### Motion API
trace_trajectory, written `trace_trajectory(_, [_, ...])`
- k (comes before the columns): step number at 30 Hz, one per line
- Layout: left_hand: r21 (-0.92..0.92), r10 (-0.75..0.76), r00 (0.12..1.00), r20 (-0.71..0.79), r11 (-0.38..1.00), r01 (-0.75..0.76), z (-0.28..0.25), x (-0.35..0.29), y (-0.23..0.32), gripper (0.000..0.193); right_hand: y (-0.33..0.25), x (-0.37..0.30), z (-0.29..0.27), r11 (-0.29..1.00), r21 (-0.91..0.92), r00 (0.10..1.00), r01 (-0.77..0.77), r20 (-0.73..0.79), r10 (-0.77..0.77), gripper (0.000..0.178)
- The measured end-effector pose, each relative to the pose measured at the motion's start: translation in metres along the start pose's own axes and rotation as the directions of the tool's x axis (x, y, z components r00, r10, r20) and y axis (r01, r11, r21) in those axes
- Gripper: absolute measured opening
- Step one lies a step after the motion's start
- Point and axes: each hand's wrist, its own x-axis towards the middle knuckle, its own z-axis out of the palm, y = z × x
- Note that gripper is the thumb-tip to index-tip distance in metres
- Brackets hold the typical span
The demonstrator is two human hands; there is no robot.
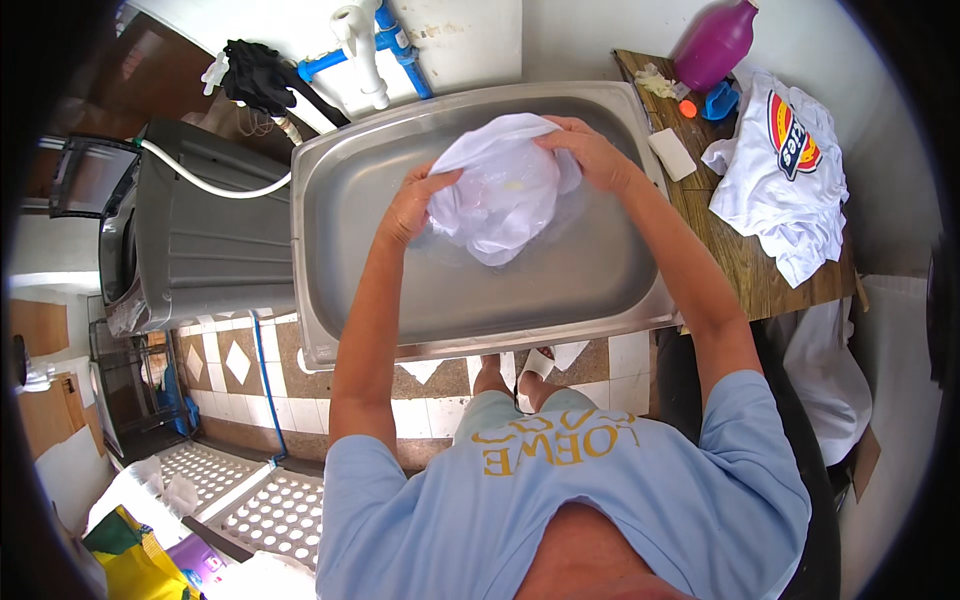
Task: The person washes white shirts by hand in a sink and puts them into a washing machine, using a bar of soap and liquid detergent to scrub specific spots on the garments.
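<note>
A wet, bunched white cloth [500, 190] hangs between my two hands over a stainless steel sink [345, 310]. My left hand [415, 200] grips its left edge, with the thumb on top. Its upper right side is pinched in my right hand [590, 152]. The lower part of the cloth touches the sink bottom, where a little water shows around it. Folds hide most of my fingertips, and I cannot tell what kind of garment it is.
Right of the sink, a wooden table [745, 245] bears a white printed shirt [785, 180], a white soap bar [672, 154], a blue cup [720, 101], an orange cap [688, 108] and a purple bottle [716, 45]. A white tap [360, 50] rises behind; a grey washing machine [215, 230] stands left.
</note>
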Motion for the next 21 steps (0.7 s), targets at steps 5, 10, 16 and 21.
trace_trajectory(5, [0.068,0.009,0.997,0.075,0.998,-0.014,-0.005,-0.013,0.043,0.04,-0.022,0.004,0.01,0.999,-0.035,0.999,-0.014,-0.037,0.013,0.044])
trace_trajectory(10, [-0.501,0.169,0.916,0.363,0.865,0.038,-0.023,-0.004,0.029,0.043,-0.044,0.006,0.028,0.999,-0.018,0.99,-0.032,0.136,0.034,0.044])
trace_trajectory(16, [-0.54,0.101,0.963,0.248,0.84,0.051,0.034,0.026,-0.063,0.044,-0.026,0.043,0.017,0.518,-0.85,0.996,0.091,0.081,-0.043,0.037])
trace_trajectory(21, [-0.196,0.183,0.968,0.171,0.969,-0.149,0.057,0.024,-0.067,0.044,-0.01,-0.024,-0.067,0.112,-0.983,0.596,-0.144,-0.177,-0.783,0.036])
